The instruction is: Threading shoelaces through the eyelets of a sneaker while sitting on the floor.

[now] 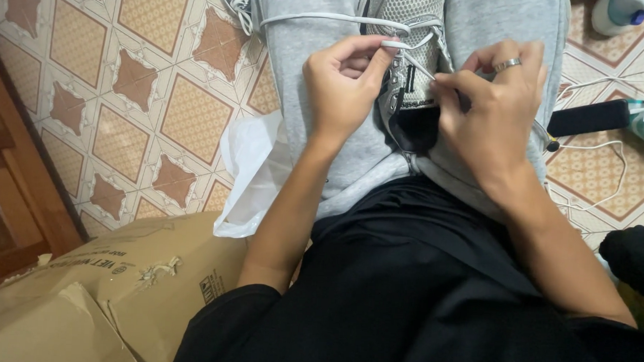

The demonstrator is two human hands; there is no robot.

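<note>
From the head view, a grey mesh sneaker (408,54) rests on the person's lap, wedged between the 2 grey-trousered legs (309,72), and everything else is easiest placed from it. The left hand (343,84), just left of the sneaker, pinches a white shoelace (329,18) between thumb and forefinger right at the eyelets; the lace then runs off to the left across the trouser leg. The right hand (493,101), on the sneaker's right side and wearing 1 ring, is curled against the dark collar, its fingertips closed on something fine there, probably another stretch of lace, though I cannot tell for sure. Below and left of the sneaker lie a white plastic bag (246,170) and a torn cardboard box (136,281); to its right, on the patterned tile floor (145,94), a dark flat device (589,117) with white cables. As I judge it, the thin lace could slip out of that light pinch or skip an eyelet, and the shoe, merely propped on the lap, might roll sideways under a hard tug.
</note>
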